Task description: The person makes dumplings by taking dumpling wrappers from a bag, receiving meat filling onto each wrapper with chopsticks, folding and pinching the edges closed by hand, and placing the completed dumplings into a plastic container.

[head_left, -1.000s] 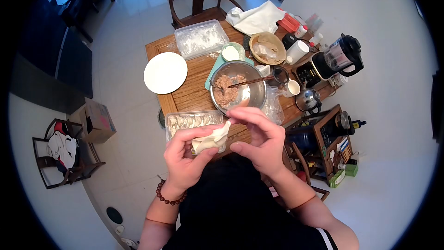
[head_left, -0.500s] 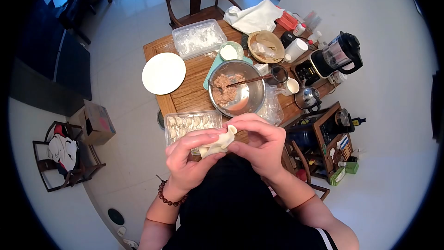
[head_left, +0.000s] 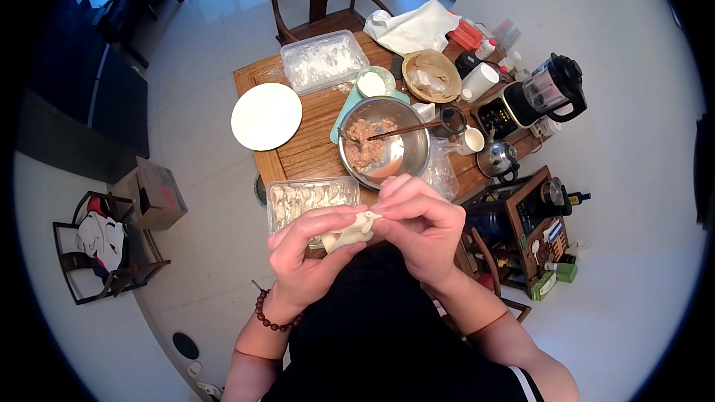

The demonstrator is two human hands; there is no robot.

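Between my two hands is a pale dumpling wrapper (head_left: 348, 235), folded over and partly hidden by my fingers. My left hand (head_left: 309, 249) grips its left side, thumb below and fingers above. The fingers of my right hand (head_left: 421, 227) pinch the wrapper's right edge. Beyond my left hand lies a clear plastic tray (head_left: 271, 216) holding several shaped dumplings (head_left: 305, 197). A steel bowl (head_left: 423, 141) of minced filling (head_left: 363, 145) stands just past my hands, with chopsticks (head_left: 406, 131) resting in it.
On the wooden table (head_left: 309, 156) are a white plate (head_left: 267, 116), a floured plastic tray (head_left: 324, 63), a small bowl of flour (head_left: 372, 84) and a woven basket (head_left: 430, 78). A blender (head_left: 547, 89), a kettle (head_left: 497, 160) and a white cup (head_left: 471, 141) stand along the right side.
My right fingers have closed on the wrapper's right edge, which stood up as an open fold before. My left hand keeps its grip.
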